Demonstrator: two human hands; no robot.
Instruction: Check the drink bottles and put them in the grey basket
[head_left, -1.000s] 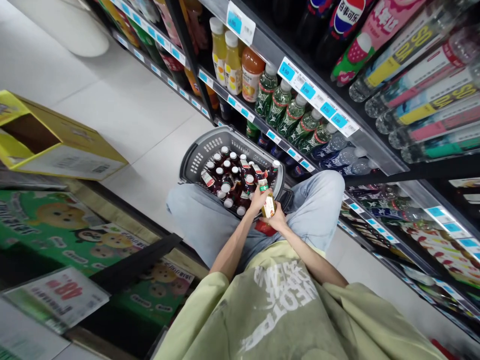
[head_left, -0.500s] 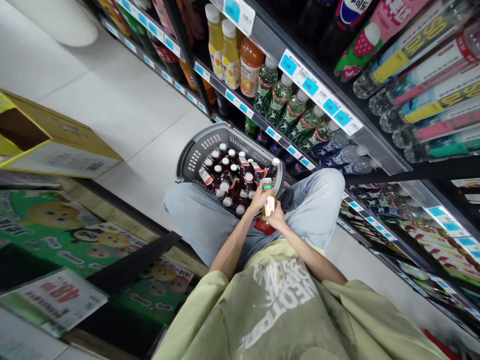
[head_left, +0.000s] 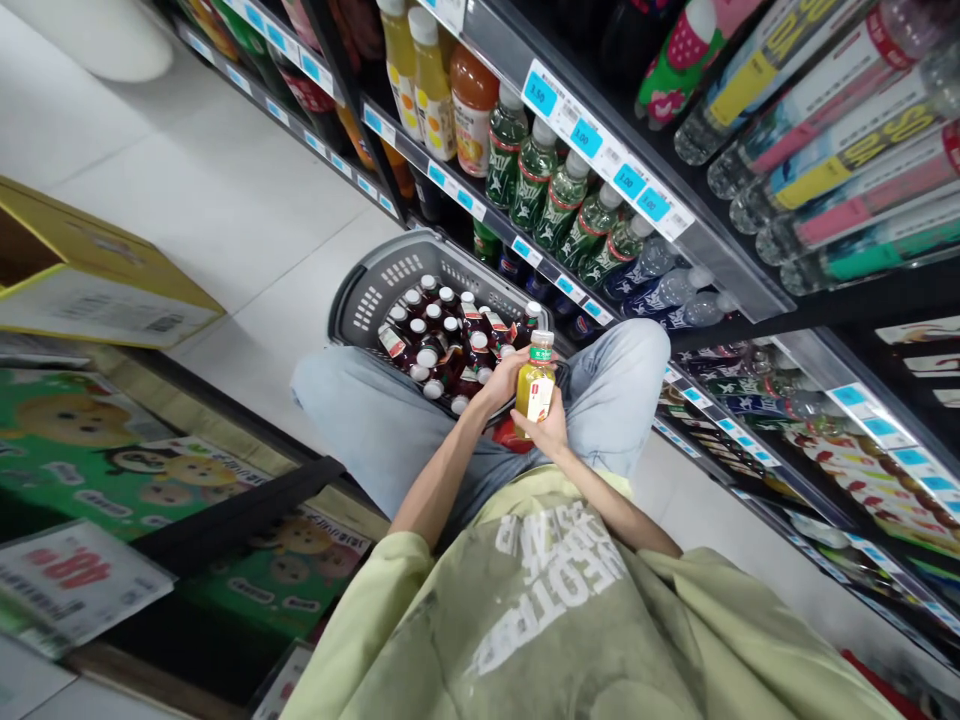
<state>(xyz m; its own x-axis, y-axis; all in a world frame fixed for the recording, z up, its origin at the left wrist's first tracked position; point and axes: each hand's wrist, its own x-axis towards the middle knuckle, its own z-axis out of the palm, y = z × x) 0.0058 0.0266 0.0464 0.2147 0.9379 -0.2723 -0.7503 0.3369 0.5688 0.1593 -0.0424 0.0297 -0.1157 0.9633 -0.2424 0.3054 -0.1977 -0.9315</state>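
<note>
Bottle, mid-frame: your left hand and right hand wrap fingers round it, likely inspecting; next move needs steadiness.

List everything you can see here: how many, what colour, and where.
Held bottle: one, yellow-gold, between both hands
Basket: one, grey, before the person
Capped bottles: over a dozen, dark with white caps, in basket
Red object: one, partly hidden, below hands
Shelving: black, right side
Price tags: many, white and blue, shelf edges
Yellow bottles: two, shelved
Orange bottle: one, beside them
Green bottles: a row, further along
Clear bottles: several, mixed labels, upper right
Carton: one, yellow, left
Floor: pale grey
Jeans: light blue
Left hand: one, bare, holding bottle
Right hand: same
</note>
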